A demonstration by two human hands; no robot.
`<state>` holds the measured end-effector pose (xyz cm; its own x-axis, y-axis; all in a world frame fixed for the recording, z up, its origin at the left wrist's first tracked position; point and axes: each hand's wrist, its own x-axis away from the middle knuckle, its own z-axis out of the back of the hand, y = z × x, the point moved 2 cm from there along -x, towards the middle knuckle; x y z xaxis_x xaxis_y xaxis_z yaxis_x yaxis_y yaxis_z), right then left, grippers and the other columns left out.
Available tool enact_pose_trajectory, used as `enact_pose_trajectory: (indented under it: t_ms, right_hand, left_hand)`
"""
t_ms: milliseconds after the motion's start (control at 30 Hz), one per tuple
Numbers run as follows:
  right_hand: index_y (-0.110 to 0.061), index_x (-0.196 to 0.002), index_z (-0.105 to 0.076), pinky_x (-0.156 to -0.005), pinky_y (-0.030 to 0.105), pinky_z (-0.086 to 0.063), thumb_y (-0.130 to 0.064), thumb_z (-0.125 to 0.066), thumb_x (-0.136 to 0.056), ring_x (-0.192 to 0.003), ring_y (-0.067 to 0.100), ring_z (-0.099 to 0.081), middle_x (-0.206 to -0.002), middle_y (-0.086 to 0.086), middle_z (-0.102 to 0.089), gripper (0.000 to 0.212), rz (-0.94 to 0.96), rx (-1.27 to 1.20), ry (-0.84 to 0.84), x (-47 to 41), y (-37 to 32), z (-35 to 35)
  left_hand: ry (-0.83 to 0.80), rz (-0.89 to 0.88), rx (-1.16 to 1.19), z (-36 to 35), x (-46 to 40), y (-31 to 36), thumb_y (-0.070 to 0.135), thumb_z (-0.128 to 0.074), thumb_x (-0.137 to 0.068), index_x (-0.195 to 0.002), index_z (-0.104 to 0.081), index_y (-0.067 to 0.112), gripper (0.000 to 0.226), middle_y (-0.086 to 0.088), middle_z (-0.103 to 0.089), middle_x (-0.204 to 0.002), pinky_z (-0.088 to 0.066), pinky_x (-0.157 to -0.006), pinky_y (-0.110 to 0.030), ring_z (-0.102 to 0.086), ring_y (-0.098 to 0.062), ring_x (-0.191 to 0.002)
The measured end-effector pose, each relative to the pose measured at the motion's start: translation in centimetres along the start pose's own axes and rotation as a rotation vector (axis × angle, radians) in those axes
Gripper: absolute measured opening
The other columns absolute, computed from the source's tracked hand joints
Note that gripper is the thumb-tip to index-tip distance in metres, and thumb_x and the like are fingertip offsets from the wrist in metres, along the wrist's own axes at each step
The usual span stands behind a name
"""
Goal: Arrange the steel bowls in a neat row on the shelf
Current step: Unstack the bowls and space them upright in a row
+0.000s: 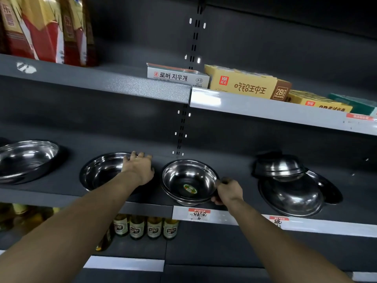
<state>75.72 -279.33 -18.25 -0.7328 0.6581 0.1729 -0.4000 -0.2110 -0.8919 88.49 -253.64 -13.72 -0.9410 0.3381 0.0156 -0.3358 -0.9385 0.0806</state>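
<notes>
Handling: you are working two bowls on the middle shelf (51, 193) at once.
Left hand (138, 168): fingers are spread fairly wide and curl over the far rim of the wide bowl (102, 172), holding it.
Right hand (228, 192): pinches the right rim of the small bowl stack (188, 180), which sits at the shelf's front edge.
Risk: the stack overhangs the front lip; a pull toward you would likely tip it off.
Risk: the right-hand pile (289, 186) carries an upturned bowl set askew; a knock could slide it.
Appearance: polished steel, mirror-bright, shallow, with a round sticker in the small bowl.
Position: a further bowl (26, 158) sits far left; spacing is uneven.
</notes>
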Motion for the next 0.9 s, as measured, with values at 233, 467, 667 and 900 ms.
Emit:
enact_pose_trajectory:
  t_ms: [233,467,667,900]
  right_hand:
    - [-0.008,-0.11,-0.063,-0.045,0.028,-0.055,-0.018,-0.053,-0.094,-0.045,0.019,-0.064,-0.075,0.01,-0.07,0.021,-0.034,-0.05,0.116,0.2,0.2,1.8]
    - [-0.013,-0.117,-0.053,-0.045,0.027,-0.053,-0.022,-0.053,-0.098,-0.051,0.021,-0.066,-0.101,0.013,-0.065,0.021,-0.082,-0.133,0.246,0.3,1.7,6.7]
    - [-0.012,-0.117,-0.054,-0.04,0.024,-0.05,-0.022,-0.053,-0.099,-0.051,0.019,-0.067,-0.104,0.013,-0.067,0.02,-0.084,-0.182,0.318,-1.2,3.3,12.6]
    - [-0.01,-0.111,-0.06,-0.074,0.048,-0.062,-0.015,-0.057,-0.095,-0.074,0.027,-0.074,-0.094,0.012,-0.071,0.017,-0.019,-0.238,0.354,-4.9,5.0,19.9]
  left_hand:
    - [0.033,-0.144,0.062,0.3,-1.0,3.6,0.04,-0.045,-0.096,-0.146,-0.039,0.017,0.055,-0.011,-0.036,-0.153,-0.023,-0.118,-0.048,-0.025,-0.033,-0.145]
    - [0.091,-0.37,0.175,-0.3,-1.1,10.9,0.039,-0.046,-0.097,-0.135,-0.05,0.013,0.046,-0.009,-0.051,-0.137,-0.042,-0.101,-0.04,-0.046,-0.028,-0.128]
    - [0.056,-0.449,0.176,-1.5,-1.3,18.1,0.039,-0.043,-0.099,-0.137,-0.049,0.011,0.048,-0.011,-0.049,-0.141,-0.042,-0.105,-0.039,-0.047,-0.029,-0.131]
    - [0.025,-0.424,0.17,-3.3,-2.3,27.2,0.042,-0.041,-0.099,-0.144,-0.044,0.017,0.051,-0.007,-0.044,-0.149,-0.04,-0.104,-0.036,-0.045,-0.026,-0.135]
